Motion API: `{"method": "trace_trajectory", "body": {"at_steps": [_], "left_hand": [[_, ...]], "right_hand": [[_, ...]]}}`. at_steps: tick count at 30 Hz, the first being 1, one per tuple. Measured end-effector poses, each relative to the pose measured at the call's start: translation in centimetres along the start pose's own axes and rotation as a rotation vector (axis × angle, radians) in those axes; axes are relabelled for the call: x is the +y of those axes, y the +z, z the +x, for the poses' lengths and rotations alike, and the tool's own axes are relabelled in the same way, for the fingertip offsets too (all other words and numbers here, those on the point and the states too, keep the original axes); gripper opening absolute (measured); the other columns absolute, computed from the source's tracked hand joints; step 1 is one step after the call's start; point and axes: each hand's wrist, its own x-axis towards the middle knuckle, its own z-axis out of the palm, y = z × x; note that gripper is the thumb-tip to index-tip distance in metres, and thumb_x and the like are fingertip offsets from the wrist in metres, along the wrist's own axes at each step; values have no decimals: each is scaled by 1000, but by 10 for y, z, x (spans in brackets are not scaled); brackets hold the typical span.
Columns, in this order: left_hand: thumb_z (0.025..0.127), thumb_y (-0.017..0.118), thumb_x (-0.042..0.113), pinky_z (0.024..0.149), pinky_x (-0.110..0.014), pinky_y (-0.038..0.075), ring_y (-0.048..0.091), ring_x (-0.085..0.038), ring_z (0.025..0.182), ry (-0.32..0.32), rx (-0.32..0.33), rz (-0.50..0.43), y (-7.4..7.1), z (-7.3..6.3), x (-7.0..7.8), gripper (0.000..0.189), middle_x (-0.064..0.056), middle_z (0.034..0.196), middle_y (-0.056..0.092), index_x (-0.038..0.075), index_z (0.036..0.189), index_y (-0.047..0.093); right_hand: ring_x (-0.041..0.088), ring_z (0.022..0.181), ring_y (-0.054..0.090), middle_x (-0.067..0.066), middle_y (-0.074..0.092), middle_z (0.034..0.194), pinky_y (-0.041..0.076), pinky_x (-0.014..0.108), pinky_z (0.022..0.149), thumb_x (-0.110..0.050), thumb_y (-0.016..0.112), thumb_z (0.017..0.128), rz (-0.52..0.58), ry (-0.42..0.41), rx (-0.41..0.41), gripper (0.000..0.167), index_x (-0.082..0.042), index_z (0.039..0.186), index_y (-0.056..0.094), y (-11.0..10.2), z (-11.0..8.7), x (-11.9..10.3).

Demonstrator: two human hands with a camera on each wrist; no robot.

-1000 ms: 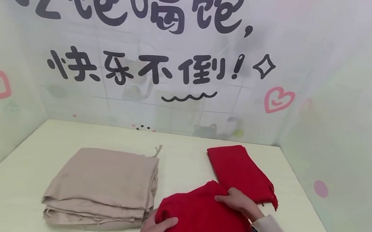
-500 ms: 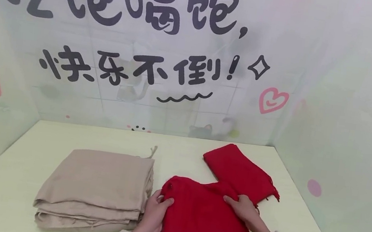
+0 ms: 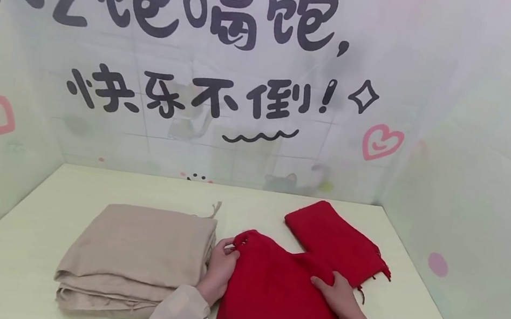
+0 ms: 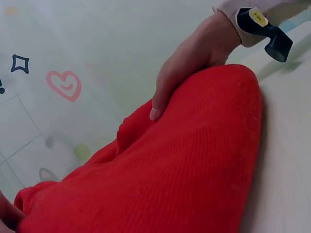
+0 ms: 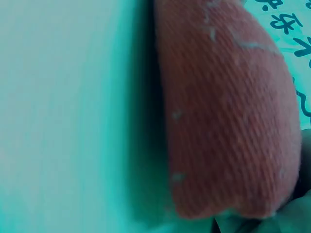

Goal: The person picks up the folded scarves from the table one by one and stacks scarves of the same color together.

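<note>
A folded red knit scarf [image 3: 282,299] lies at the front of the table, its far edge raised between my two hands. My left hand [image 3: 220,269] pinches its far left corner, thumb on the near face and fingers behind. On the other side, my right hand [image 3: 341,297] grips the far right corner with the thumb over the front. The left wrist view shows the right thumb [image 4: 158,109] pressing into the ribbed fabric. In the right wrist view, the scarf's rounded folded edge [image 5: 228,121] fills the middle. Most fingers are hidden behind the cloth.
A second red folded piece with a fringe [image 3: 334,241] lies behind, at the right; whether it joins the front scarf I cannot tell. Left of my hands sits a thick folded beige cloth [image 3: 140,247]. Printed curtains [image 3: 254,165] enclose the table [image 3: 110,182].
My left hand has moved away from me along the scarf's left side, and my right hand slightly right and nearer. The scarf's near edge has come down level at the front.
</note>
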Motion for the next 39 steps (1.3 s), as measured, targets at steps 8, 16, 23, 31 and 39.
{"method": "trace_trajectory", "body": {"at_steps": [8, 16, 23, 31, 39], "left_hand": [[94, 45, -1, 83, -38, 46, 55, -30, 100, 22, -27, 67, 1, 7, -10, 36, -21, 116, 54, -2, 130, 46], [88, 46, -4, 86, -43, 44, 52, -33, 103, 32, -31, 148, 0, 1, -7, 45, -23, 119, 51, -1, 133, 41], [83, 47, -5, 89, -45, 44, 51, -33, 106, 60, -49, 206, 0, -2, 1, 50, -23, 120, 51, -3, 133, 40], [85, 49, 1, 90, -50, 43, 49, -36, 109, 47, -31, 249, 0, -6, 18, 52, -25, 123, 50, -3, 135, 37], [87, 47, 6, 96, -52, 40, 46, -37, 117, 54, -102, 234, 6, 4, 35, 52, -24, 131, 44, 0, 137, 36]], "right_hand": [[22, 90, 58, 19, 58, 108, 51, 37, 77, -33, 62, 90, -9, 9, -14, 61, 12, 126, 42, 0, -3, 3], [20, 84, 55, 15, 59, 101, 50, 34, 72, -33, 65, 88, -101, -12, -26, 56, 10, 119, 47, -4, -5, 0], [17, 73, 51, 12, 58, 87, 46, 30, 60, -25, 66, 87, -164, -3, -13, 40, 9, 106, 53, -13, -10, -3], [16, 62, 54, 8, 55, 76, 56, 33, 54, -16, 63, 90, -44, 13, -11, 25, 5, 100, 54, -33, -8, -9], [16, 62, 61, 8, 60, 79, 56, 33, 56, -18, 58, 92, -35, -35, 27, 24, 5, 98, 56, -58, -1, -7]]}}
